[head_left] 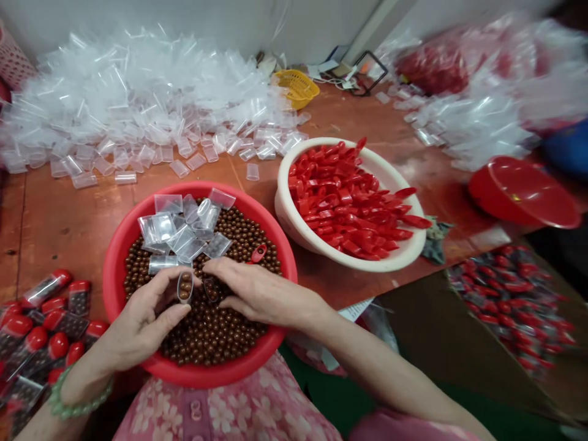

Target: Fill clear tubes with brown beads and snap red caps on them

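While the left hand [146, 315] pinches one container [185, 288], the right hand [257, 293] (pinching another [211, 290]) reaches inside the basin's rim [113, 260].

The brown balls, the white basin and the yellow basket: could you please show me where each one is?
Brown balls [215, 338]: head view, near part of the heap.
White basin [289, 222]: head view, outer wall, left side.
Yellow basket [298, 90]: head view, inner wall.

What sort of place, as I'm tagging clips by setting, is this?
Probably a small packing workshop: clear plastic containers are heaped in bulk on the table, a red basin holds loose brown balls, and filled, red-capped containers lie piled at the left.
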Demonstrator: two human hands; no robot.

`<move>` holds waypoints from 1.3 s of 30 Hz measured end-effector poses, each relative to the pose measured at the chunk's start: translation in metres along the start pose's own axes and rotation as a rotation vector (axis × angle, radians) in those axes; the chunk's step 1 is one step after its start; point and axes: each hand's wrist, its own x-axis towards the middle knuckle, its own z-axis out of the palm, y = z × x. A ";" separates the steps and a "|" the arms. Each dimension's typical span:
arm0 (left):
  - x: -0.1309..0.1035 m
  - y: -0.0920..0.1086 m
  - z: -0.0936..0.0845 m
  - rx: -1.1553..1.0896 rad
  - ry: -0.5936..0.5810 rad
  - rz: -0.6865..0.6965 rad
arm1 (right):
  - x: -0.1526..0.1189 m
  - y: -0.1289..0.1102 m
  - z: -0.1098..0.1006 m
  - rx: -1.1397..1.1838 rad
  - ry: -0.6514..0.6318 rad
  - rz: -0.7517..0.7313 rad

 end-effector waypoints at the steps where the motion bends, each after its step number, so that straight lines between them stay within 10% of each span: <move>1: 0.000 0.000 0.001 -0.084 0.001 -0.007 | -0.005 0.001 -0.007 -0.004 0.047 0.003; 13: 0.006 0.007 0.011 -0.437 0.030 -0.052 | -0.012 0.032 -0.016 -0.385 0.044 0.085; 26: 0.013 0.008 0.019 -0.437 0.097 -0.123 | 0.012 0.001 -0.008 0.297 0.580 -0.049; 32: 0.016 0.004 0.019 -0.283 0.210 -0.057 | 0.023 -0.018 -0.003 0.073 0.568 -0.219; 39: 0.007 0.008 0.018 -0.238 0.321 0.031 | 0.028 -0.023 0.010 0.273 0.634 -0.036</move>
